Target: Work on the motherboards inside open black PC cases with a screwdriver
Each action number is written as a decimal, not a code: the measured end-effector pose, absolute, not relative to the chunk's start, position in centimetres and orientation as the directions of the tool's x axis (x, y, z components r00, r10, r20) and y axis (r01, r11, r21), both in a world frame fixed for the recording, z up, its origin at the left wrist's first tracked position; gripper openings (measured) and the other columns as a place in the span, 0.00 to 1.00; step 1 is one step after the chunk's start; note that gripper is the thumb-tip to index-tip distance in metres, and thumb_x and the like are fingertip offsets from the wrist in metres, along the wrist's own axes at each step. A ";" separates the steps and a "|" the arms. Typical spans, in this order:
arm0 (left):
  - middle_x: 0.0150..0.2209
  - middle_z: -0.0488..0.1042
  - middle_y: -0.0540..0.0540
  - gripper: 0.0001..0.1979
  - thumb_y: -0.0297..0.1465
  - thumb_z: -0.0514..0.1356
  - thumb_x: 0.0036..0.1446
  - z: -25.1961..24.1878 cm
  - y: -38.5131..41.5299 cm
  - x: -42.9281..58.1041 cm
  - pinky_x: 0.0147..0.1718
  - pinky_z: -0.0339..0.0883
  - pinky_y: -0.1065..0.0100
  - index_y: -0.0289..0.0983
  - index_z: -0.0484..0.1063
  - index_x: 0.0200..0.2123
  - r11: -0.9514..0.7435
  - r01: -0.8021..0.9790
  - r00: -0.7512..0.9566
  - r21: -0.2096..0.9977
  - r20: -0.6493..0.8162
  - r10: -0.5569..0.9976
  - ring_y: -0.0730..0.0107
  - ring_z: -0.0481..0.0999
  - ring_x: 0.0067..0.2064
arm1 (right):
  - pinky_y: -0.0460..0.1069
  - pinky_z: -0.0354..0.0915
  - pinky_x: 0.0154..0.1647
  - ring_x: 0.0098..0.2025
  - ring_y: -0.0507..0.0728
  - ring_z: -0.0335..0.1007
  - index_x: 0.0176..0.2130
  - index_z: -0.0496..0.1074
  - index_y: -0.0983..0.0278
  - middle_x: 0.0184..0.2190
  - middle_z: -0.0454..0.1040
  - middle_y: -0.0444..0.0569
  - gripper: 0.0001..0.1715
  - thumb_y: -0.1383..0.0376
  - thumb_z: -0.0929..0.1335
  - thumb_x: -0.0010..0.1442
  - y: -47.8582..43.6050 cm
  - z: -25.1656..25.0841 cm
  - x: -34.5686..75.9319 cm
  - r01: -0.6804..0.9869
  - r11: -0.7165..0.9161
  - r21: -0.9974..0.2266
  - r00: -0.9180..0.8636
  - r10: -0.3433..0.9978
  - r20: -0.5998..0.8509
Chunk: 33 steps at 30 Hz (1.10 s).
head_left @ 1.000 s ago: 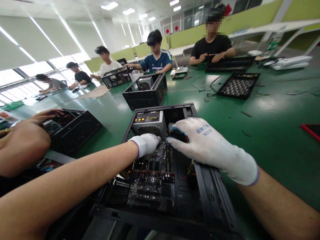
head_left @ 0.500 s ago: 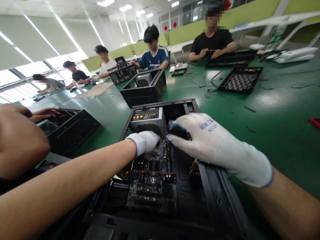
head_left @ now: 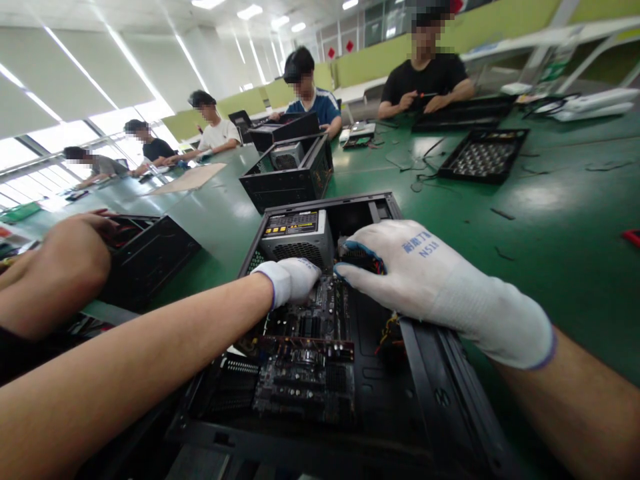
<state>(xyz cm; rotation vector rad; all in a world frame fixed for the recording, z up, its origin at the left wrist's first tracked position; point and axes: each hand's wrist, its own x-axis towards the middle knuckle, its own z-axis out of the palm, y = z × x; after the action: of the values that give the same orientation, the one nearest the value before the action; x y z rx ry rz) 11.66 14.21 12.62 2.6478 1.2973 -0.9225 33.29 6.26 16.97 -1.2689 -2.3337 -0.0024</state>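
An open black computer case [head_left: 440, 393] lies on the green table in front of me, with a motherboard [head_left: 310, 373] inside and a grey power supply [head_left: 295, 233] at its far end. My left hand [head_left: 293, 280], in a white glove, is curled down onto the top of the motherboard just below the power supply; what its fingers grip is hidden. My right hand [head_left: 415, 273], also gloved, reaches in beside it with its fingers closed on a black bundle of cables [head_left: 363, 257] next to the power supply.
A co-worker's bare hand [head_left: 65, 267] rests on another open case [head_left: 150, 250] at my left. A further case [head_left: 290, 177] stands beyond mine. A black tray [head_left: 483, 157] lies at the back right. Several people sit along the table's far side.
Both of my hands stay in nearly the same place inside the case. The co-worker's hand at left has shifted towards its case. A person at the back has lifted a black case.
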 end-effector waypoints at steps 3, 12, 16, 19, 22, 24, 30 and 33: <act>0.50 0.82 0.38 0.19 0.35 0.70 0.54 12.6 14.2 11.7 0.53 0.74 0.61 0.36 0.80 0.49 -0.646 0.734 0.467 -0.211 -0.534 0.705 0.51 0.82 0.51 | 0.60 0.68 0.57 0.53 0.68 0.77 0.55 0.78 0.68 0.49 0.81 0.58 0.32 0.45 0.66 0.69 6.2 17.0 33.3 0.793 0.569 -0.219 -0.452 0.789 0.416; 0.51 0.82 0.37 0.22 0.35 0.72 0.53 12.4 14.5 11.6 0.53 0.74 0.60 0.35 0.79 0.51 -0.659 0.726 0.476 -0.196 -0.549 0.688 0.50 0.82 0.52 | 0.60 0.67 0.58 0.54 0.68 0.76 0.54 0.78 0.67 0.49 0.81 0.59 0.32 0.45 0.65 0.70 6.3 16.9 33.3 0.795 0.567 -0.217 -0.452 0.791 0.413; 0.52 0.82 0.37 0.22 0.35 0.71 0.54 12.5 14.4 11.6 0.55 0.73 0.61 0.35 0.78 0.52 -0.662 0.726 0.484 -0.187 -0.545 0.685 0.50 0.82 0.53 | 0.60 0.67 0.56 0.52 0.67 0.77 0.54 0.78 0.66 0.48 0.82 0.57 0.30 0.45 0.65 0.70 6.3 16.9 33.3 0.789 0.574 -0.219 -0.452 0.784 0.425; 0.51 0.82 0.37 0.23 0.34 0.71 0.53 12.7 14.3 11.7 0.55 0.73 0.62 0.35 0.78 0.52 -0.658 0.729 0.481 -0.189 -0.543 0.688 0.52 0.82 0.53 | 0.59 0.67 0.55 0.51 0.66 0.77 0.54 0.78 0.65 0.47 0.82 0.57 0.29 0.45 0.66 0.70 6.3 16.9 33.3 0.791 0.572 -0.220 -0.447 0.784 0.430; 0.52 0.82 0.38 0.25 0.34 0.72 0.52 12.8 14.2 11.8 0.57 0.72 0.62 0.35 0.78 0.53 -0.657 0.732 0.484 -0.181 -0.542 0.688 0.52 0.81 0.54 | 0.59 0.67 0.55 0.52 0.67 0.77 0.55 0.77 0.66 0.48 0.82 0.57 0.30 0.46 0.66 0.70 6.3 16.8 33.3 0.786 0.582 -0.211 -0.458 0.775 0.435; 0.52 0.82 0.37 0.25 0.35 0.72 0.52 12.9 14.1 11.9 0.58 0.71 0.62 0.35 0.77 0.54 -0.658 0.734 0.491 -0.170 -0.538 0.686 0.52 0.80 0.55 | 0.60 0.67 0.55 0.52 0.68 0.77 0.55 0.77 0.67 0.48 0.81 0.59 0.31 0.45 0.65 0.70 6.3 16.8 33.3 0.783 0.587 -0.208 -0.464 0.772 0.435; 0.51 0.82 0.39 0.26 0.36 0.72 0.51 13.2 13.8 12.1 0.58 0.71 0.63 0.36 0.78 0.54 -0.665 0.731 0.501 -0.154 -0.541 0.675 0.52 0.80 0.55 | 0.60 0.66 0.57 0.53 0.67 0.76 0.55 0.77 0.68 0.48 0.81 0.59 0.31 0.46 0.66 0.70 6.3 16.8 33.3 0.781 0.590 -0.205 -0.467 0.769 0.436; 0.51 0.82 0.38 0.25 0.36 0.71 0.53 13.4 13.7 12.2 0.56 0.72 0.62 0.35 0.78 0.54 -0.668 0.726 0.493 -0.160 -0.556 0.669 0.52 0.81 0.53 | 0.59 0.67 0.55 0.51 0.66 0.77 0.54 0.77 0.67 0.47 0.82 0.58 0.30 0.46 0.66 0.70 6.3 16.8 33.4 0.782 0.592 -0.196 -0.470 0.766 0.438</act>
<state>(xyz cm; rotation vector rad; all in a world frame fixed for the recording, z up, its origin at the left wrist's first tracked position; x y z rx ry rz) 12.19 13.65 13.43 2.6314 1.2333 -0.9138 33.38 6.28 16.84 -1.2303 -2.3374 -0.0436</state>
